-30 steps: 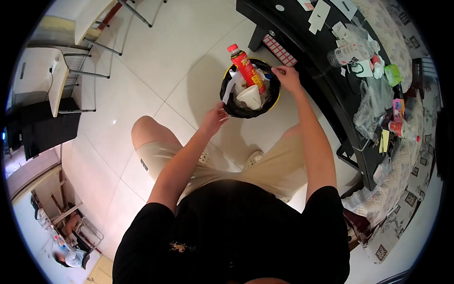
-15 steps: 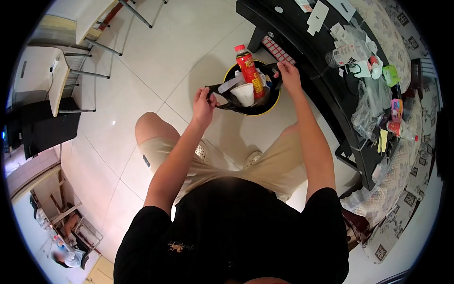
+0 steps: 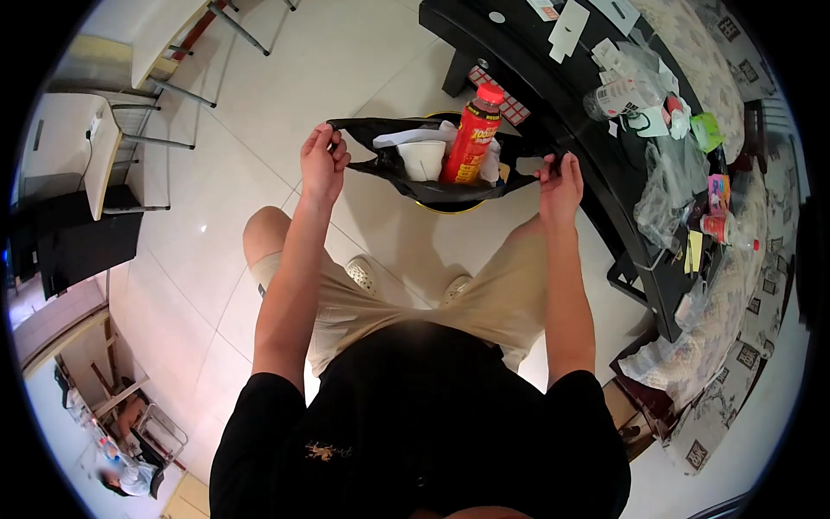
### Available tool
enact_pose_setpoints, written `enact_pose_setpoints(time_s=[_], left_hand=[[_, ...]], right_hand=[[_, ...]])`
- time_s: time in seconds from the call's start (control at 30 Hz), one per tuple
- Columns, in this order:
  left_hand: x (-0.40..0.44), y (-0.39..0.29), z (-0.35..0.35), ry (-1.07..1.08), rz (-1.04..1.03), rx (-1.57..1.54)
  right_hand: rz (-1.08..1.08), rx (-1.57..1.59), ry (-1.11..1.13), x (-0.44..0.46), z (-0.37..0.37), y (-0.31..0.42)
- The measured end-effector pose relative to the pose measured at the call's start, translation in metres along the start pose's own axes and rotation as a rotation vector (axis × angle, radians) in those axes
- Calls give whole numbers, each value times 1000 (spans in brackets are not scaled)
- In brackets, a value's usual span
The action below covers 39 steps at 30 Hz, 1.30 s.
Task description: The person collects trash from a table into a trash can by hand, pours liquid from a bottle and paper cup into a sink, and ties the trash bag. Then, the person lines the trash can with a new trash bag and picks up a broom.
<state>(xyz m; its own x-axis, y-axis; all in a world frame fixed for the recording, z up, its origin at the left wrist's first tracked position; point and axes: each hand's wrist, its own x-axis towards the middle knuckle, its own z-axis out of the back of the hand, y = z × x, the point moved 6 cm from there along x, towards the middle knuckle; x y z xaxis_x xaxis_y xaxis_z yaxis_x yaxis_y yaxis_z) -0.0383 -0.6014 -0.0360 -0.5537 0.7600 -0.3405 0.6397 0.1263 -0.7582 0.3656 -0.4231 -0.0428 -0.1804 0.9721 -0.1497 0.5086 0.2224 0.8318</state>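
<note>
A black plastic bag (image 3: 389, 177) is stretched wide between my two hands, above a bin (image 3: 450, 208) whose yellow rim shows behind and below it. My left hand (image 3: 324, 164) is closed on the bag's left edge, and my right hand (image 3: 560, 183) pinches its right edge. Inside the bag stands a red bottle (image 3: 473, 138) with a red cap, leaning to the right. A white cup (image 3: 422, 161) lies beside it, with white crumpled waste around them. The bag hides most of the bin.
On the right, a black table (image 3: 605, 138) bears clear plastic bags (image 3: 661, 203), a plastic bottle (image 3: 612, 99) and papers. Folding tables (image 3: 69, 147) stand at the left. A person (image 3: 134, 477) sits at the lower left. A red-and-white checked box (image 3: 510, 105) is under the black table.
My left hand has taken hold of the bag. Both hands have moved apart and pulled the bag's mouth wide. The bag has risen, with the bottle and cup in it.
</note>
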Motion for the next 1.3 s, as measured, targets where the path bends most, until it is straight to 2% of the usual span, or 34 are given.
enact_pose_setpoints(time_s=[0.13,0.27,0.33,0.47,0.5,0.57,0.67,0.77,0.9,1.0,1.1,1.2,1.3], left_hand=[[1,-9,-14,-5,-55,36],[1,-25,-23,10,-129,180],[-9,-41,-45,54,-194,392],[-13,-43,-100,245,-446,746],[-6,-34,-104,284,-380,803],[-7,-29,-129,293,-354,1119],[-4,-19,-158,281,-441,1394],[23,5,-163,290,-296,1573],[40,31,-178,447,43,1618],[49,42,-180,468,-125,1610],[22,25,-179,464,-537,1497],[-19,8,-185,544,-680,1588],[-41,12,-190,609,-607,1767]], right_hand=[[39,-6,-52,-5,-10,4],[98,34,13,-17,-34,24],[107,14,95,-30,-55,28],[106,-332,293,-40,-93,9],[105,-372,325,-45,-107,11],[107,-424,367,-50,-124,12],[126,-452,386,-52,-132,13],[139,-449,402,-50,-135,14],[138,-438,418,-47,-132,9],[148,-411,385,-44,-129,11],[123,-358,279,-42,-120,19],[85,-303,186,-42,-104,18],[51,-246,147,-39,-96,13]])
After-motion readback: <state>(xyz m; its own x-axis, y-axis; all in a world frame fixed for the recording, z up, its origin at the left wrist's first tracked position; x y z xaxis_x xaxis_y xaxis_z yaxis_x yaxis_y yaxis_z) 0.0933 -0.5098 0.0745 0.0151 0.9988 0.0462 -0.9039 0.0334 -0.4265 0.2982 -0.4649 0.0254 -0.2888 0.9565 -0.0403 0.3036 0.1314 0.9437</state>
